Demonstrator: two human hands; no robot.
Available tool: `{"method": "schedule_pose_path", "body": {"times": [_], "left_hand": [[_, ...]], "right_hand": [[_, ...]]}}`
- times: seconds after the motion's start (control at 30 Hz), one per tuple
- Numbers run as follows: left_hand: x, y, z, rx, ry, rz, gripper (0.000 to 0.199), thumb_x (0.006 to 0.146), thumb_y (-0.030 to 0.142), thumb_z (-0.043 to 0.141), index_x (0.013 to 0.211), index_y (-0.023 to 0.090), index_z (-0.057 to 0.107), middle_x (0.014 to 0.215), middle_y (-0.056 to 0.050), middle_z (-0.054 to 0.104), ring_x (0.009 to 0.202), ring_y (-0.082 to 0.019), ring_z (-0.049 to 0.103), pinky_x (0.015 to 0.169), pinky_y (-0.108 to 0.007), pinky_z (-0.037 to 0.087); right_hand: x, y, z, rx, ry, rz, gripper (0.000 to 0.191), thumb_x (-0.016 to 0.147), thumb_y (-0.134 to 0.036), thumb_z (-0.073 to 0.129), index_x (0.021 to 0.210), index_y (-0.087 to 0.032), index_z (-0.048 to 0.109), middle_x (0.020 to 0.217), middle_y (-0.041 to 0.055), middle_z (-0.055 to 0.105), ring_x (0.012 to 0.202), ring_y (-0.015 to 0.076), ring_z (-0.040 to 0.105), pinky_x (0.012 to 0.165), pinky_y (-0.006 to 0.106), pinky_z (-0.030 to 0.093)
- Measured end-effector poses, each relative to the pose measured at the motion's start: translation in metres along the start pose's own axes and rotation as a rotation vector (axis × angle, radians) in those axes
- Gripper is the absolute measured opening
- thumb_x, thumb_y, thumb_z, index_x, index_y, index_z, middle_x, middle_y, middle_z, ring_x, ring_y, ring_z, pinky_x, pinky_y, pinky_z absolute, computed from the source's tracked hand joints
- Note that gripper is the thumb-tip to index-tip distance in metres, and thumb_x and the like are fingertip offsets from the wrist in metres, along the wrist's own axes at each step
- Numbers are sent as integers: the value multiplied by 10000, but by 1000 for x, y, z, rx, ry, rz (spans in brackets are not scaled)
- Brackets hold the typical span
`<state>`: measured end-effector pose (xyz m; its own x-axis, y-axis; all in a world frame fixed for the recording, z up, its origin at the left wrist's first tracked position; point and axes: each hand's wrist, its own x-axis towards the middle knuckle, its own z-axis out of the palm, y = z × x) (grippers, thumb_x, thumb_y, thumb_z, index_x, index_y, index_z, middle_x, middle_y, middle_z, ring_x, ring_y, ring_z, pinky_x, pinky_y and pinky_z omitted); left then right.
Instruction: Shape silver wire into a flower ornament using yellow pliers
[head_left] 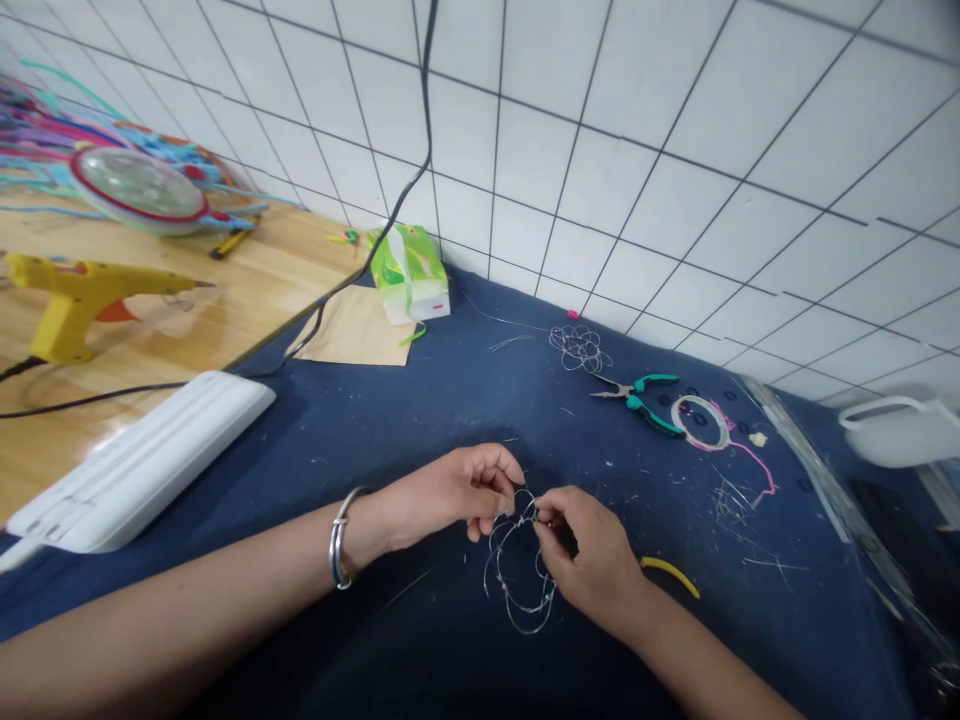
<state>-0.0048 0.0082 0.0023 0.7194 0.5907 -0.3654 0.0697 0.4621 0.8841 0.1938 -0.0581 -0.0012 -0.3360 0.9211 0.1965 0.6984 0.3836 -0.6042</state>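
Observation:
Between my hands hangs a ring of thin silvery wire loops (pixel 529 608), with a few tiny pinkish specks on it. My left hand (pixel 469 490), with a silver bangle on its wrist, is closed in a pinch at the upper left of the wire. From the other side, my right hand (pixel 589 550) pinches the same wire between thumb and forefinger. The exact grip points are partly hidden by the fingers. A yellow tool handle (pixel 671 575) pokes out beside my right wrist; the rest of it is covered.
On the dark blue cloth (pixel 337 430) lie a coiled wire bundle (pixel 579 348), green-handled pliers (pixel 645 400), a white tape ring (pixel 701 422) with pink cord, and wire scraps. A tissue pack (pixel 411 272), white power strip (pixel 142 460) and yellow glue gun (pixel 82 300) sit left. A black cable (pixel 427 110) hangs down.

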Motion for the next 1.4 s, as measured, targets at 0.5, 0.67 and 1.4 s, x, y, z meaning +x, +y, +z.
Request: {"method": "schedule_pose_path", "body": {"times": [0.5,0.67,1.4], "left_hand": [[1,1,1,-7,9,21,226,734,108,533,951,170,514,784,3,566,559,-73,502,504,-214,404],[0,1,2,-14,11,29,213,732,136,551,939,172,521,787,4,571,568,-74,499,513,-212,406],[1,4,4,-21,58,48,160,721,103,564,871,152,538,752,2,565,591,-79,510,527,-205,432]], "right_hand": [[-1,3,4,-78,11,-125,158,798,-110,470,933,-187,493,834,26,589,770,146,550,726,302,442],[-1,1,3,-37,22,-7,179,782,-134,497,950,-194,493,808,14,584,744,142,560,704,292,457],[2,5,7,206,25,193,271,744,-111,507,990,-224,494,784,-13,576,657,107,558,629,240,464]]}}
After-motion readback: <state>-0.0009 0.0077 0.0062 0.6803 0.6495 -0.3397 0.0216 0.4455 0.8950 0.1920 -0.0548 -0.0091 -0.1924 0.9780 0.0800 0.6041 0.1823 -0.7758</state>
